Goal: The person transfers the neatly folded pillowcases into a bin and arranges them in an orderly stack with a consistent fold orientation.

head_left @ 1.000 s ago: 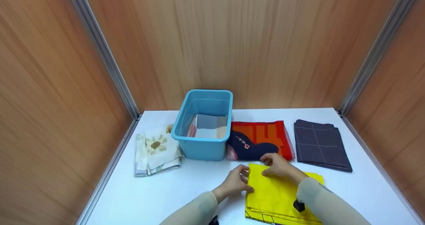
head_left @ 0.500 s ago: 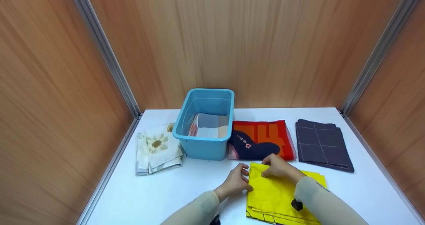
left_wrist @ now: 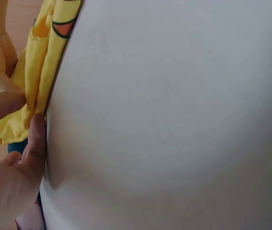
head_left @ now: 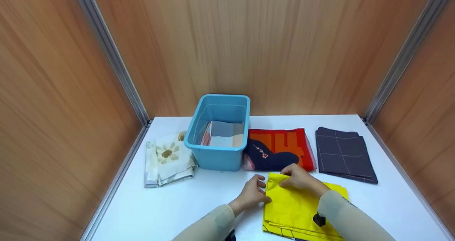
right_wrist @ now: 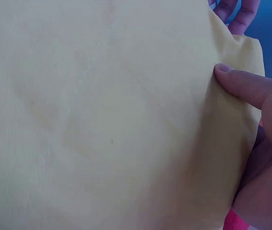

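Note:
A folded yellow cloth (head_left: 289,209) with black lines along its near edge lies on the white table at front right. My left hand (head_left: 249,195) is at its left edge, thumb over the top. In the left wrist view the thumb and a finger (left_wrist: 38,141) pinch the stacked yellow layers (left_wrist: 42,72). At the far edge my right hand (head_left: 300,178) grips the cloth. Its thumb (right_wrist: 241,84) presses on the upper face in the right wrist view, while the other fingers go behind the edge, mostly hidden.
A blue bin (head_left: 217,159) holding folded cloth (head_left: 222,130) stands at the back. White floral fabric (head_left: 174,159) lies left of it; a red-orange and navy folded piece (head_left: 284,148) lies right. Farther right is dark checked fabric (head_left: 344,155). Wood panels (head_left: 227,49) enclose the table (head_left: 160,212).
The far left corner of the yellow cloth has risen slightly under the right hand. Both hands stay almost in place, and the other things have not moved.

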`<state>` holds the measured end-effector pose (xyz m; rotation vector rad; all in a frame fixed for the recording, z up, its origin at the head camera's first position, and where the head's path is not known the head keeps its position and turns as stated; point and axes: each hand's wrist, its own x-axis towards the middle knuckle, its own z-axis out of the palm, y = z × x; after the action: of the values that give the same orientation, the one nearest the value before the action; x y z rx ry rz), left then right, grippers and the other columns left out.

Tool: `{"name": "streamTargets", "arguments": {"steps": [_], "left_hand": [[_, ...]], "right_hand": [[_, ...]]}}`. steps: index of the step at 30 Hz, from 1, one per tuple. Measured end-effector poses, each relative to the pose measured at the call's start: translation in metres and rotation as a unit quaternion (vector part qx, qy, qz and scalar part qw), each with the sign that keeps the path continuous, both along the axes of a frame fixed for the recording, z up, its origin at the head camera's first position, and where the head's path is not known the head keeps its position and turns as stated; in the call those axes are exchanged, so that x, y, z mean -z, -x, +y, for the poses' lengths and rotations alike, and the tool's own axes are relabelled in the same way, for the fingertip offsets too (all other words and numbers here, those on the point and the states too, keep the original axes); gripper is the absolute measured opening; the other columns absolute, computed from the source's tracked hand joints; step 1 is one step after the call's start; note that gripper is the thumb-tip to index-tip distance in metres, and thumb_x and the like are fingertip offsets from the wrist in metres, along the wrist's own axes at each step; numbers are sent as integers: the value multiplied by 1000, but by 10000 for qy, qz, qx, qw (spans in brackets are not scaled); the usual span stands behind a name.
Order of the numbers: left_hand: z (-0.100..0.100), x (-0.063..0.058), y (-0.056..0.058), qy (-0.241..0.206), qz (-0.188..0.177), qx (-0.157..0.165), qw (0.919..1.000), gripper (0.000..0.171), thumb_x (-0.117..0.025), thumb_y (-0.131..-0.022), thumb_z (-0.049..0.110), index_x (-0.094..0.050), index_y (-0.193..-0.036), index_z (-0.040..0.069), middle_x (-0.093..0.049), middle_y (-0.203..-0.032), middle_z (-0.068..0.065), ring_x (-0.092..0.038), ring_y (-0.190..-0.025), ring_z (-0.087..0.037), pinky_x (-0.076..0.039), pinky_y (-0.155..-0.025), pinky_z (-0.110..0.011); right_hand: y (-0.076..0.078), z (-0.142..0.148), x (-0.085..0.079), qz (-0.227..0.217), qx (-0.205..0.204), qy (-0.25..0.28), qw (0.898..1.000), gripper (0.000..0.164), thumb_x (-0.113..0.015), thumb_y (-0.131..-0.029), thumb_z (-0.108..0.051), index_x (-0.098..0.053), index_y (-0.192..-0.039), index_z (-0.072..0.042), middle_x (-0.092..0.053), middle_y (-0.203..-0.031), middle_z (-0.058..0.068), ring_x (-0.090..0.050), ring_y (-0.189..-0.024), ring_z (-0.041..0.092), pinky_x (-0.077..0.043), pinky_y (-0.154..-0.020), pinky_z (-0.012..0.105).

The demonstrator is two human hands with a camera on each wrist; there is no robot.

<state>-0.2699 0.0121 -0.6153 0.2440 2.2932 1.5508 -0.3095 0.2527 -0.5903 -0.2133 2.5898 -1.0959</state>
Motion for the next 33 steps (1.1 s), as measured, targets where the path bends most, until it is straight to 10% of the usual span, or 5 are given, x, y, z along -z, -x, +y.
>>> {"name": "streamTargets", "arguments": {"steps": [17,33], "left_hand": [[-4,-5,4,-448,-157,-94,9988,56,-93,-87,23,-63,-134,16,-69,-120,-1,-67,-102,-18,-63,-99,-39],[-13,-2,9,-2070,-16,-362,9777,34,-82,-94,12,-71,-125,3,-77,-113,-5,-69,-94,-13,-63,-91,-27]], "right_hand": [[5,25,-23,796,124,1089,9908,10,-84,-96,-16,-81,-101,-8,-72,-98,8,-65,-87,22,-60,-81,25],[10,37,-40,482,1714,1864,9662,24,-85,-97,-24,-76,-111,-7,-76,-114,5,-67,-98,20,-59,-86,17]]}}
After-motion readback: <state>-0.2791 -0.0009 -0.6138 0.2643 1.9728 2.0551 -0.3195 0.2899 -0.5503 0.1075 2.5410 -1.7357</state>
